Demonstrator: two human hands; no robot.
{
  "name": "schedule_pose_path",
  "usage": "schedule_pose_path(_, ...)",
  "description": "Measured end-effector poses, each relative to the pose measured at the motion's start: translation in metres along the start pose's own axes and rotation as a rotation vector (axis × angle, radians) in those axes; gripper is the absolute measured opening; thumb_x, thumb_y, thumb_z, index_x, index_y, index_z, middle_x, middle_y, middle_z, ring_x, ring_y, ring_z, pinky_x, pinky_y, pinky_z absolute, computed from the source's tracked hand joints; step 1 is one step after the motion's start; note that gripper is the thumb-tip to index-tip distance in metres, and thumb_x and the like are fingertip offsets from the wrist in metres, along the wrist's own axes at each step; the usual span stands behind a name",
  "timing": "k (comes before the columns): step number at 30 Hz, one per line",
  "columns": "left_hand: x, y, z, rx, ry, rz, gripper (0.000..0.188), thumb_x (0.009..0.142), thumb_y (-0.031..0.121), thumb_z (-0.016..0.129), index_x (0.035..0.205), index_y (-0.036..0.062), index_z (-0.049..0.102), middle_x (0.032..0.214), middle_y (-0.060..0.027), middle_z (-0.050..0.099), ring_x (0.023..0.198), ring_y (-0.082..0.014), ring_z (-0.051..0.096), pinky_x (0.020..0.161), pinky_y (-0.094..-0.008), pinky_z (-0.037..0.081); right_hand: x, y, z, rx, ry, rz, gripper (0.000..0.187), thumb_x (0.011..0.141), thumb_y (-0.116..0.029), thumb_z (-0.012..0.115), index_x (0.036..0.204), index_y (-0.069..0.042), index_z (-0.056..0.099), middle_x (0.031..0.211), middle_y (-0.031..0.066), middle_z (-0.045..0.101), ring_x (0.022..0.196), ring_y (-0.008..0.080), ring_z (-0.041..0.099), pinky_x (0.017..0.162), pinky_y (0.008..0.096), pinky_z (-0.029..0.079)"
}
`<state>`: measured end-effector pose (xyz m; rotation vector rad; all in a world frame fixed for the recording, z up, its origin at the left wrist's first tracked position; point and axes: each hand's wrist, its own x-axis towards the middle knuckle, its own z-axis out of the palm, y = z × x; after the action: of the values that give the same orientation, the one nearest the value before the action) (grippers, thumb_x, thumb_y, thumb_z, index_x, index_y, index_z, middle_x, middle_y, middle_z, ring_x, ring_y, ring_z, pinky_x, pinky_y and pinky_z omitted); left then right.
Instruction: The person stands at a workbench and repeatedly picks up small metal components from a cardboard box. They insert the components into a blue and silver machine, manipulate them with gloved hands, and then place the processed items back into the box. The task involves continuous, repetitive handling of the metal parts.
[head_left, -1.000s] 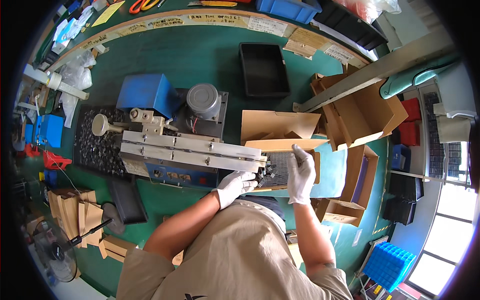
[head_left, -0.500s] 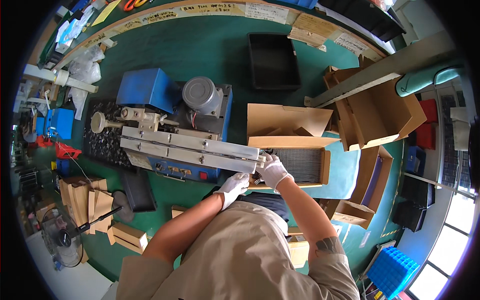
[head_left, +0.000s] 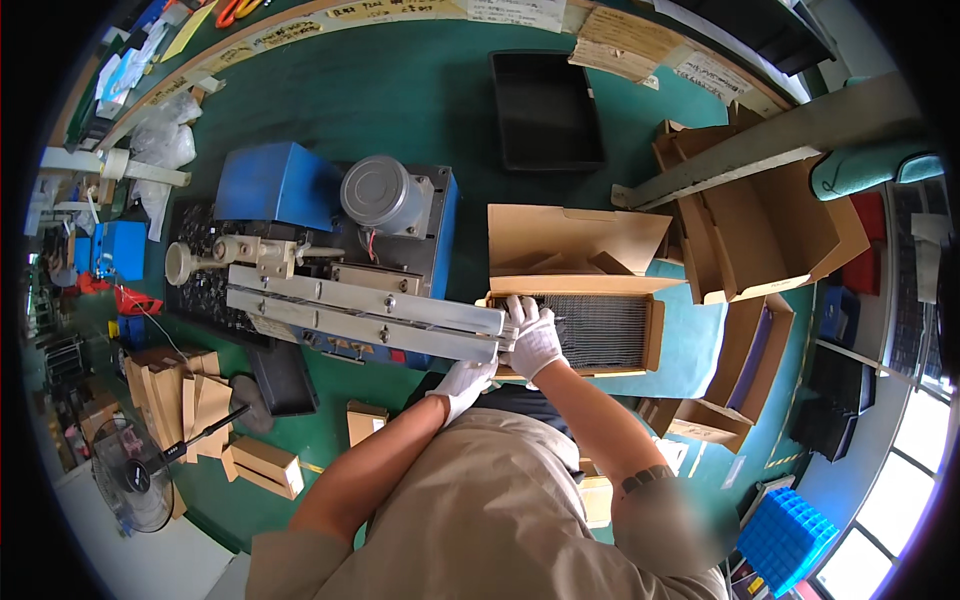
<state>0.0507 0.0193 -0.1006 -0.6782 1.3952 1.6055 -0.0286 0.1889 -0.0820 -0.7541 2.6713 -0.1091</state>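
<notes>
Both hands wear white gloves and meet at the right end of two parallel metal rails [head_left: 365,313] on a blue bench machine [head_left: 428,250]. My right hand [head_left: 533,338] is closed at the rail tips, fingers bent; whatever they grip is too small to make out. Just below the lower rail's end, my left hand [head_left: 466,384] is closed too, its fingertips partly hidden by the rail. Right beside my right hand lies an open cardboard box [head_left: 652,335] holding rows of thin dark grey parts [head_left: 600,330].
A black tray [head_left: 545,110] sits at the back of the green bench. Cardboard boxes [head_left: 770,235] stand to the right beneath a slanted metal beam [head_left: 750,145]. Left of the machine is a dark tray of small parts [head_left: 200,295]. A fan [head_left: 135,472] stands lower left.
The view has shifted slightly, so the machine appears further left. My right hand has shifted a little to the left along with the rail ends; both hands remain at the rail tips.
</notes>
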Motion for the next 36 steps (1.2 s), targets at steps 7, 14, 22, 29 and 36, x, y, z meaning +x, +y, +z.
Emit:
schedule_pose_path(7, 0.003, 0.001, -0.002, 0.031, -0.001, -0.034, 0.055, 0.103, 0.035, 0.059, 0.139, -0.0055, 0.049, 0.133, -0.0175, 0.059, 0.125, -0.0287, 0.058, 0.108, -0.0353, 0.047, 0.008, -0.006, 0.012, -0.112, -0.136, 0.025, 0.050, 0.087, -0.028, 0.064, 0.133, -0.008, 0.056, 0.138, 0.0147, 0.051, 0.122, 0.0298, 0.051, 0.091, 0.0457, 0.045)
schedule_pose_path(14, 0.005, -0.004, -0.004, -0.032, -0.020, -0.062, 0.065, 0.101, 0.041, 0.059, 0.144, -0.0047, 0.044, 0.143, -0.0211, 0.053, 0.134, -0.0304, 0.051, 0.114, -0.0375, 0.041, 0.003, 0.004, 0.037, -0.301, 0.197, -0.068, 0.039, 0.086, -0.026, 0.061, 0.120, -0.008, 0.061, 0.126, 0.0125, 0.054, 0.117, 0.0294, 0.050, 0.089, 0.0469, 0.044)
schedule_pose_path(22, 0.009, -0.013, -0.009, -0.034, -0.032, -0.055, 0.068, 0.100, 0.043, 0.061, 0.146, -0.0047, 0.042, 0.146, -0.0217, 0.050, 0.136, -0.0299, 0.050, 0.114, -0.0377, 0.040, 0.012, 0.012, 0.031, -0.113, 0.033, -0.173, 0.016, 0.087, -0.023, 0.059, 0.097, -0.013, 0.067, 0.100, 0.0069, 0.061, 0.102, 0.0251, 0.057, 0.080, 0.0400, 0.047)
schedule_pose_path(29, 0.010, -0.016, -0.010, -0.014, -0.006, -0.037, 0.067, 0.099, 0.041, 0.063, 0.144, -0.0046, 0.044, 0.144, -0.0198, 0.052, 0.133, -0.0302, 0.052, 0.111, -0.0381, 0.044, 0.005, 0.009, 0.031, -0.162, 0.144, -0.167, 0.019, 0.087, -0.024, 0.060, 0.103, -0.013, 0.064, 0.101, 0.0060, 0.058, 0.096, 0.0230, 0.060, 0.070, 0.0395, 0.049)
schedule_pose_path(36, 0.013, -0.023, -0.013, 0.032, -0.009, 0.000, 0.066, 0.099, 0.041, 0.064, 0.143, -0.0045, 0.046, 0.139, -0.0178, 0.056, 0.130, -0.0291, 0.055, 0.110, -0.0381, 0.045, 0.015, 0.014, 0.040, -0.081, -0.010, -0.187, 0.012, 0.086, -0.021, 0.061, 0.095, -0.013, 0.064, 0.095, 0.0080, 0.059, 0.082, 0.0236, 0.063, 0.065, 0.0396, 0.052)
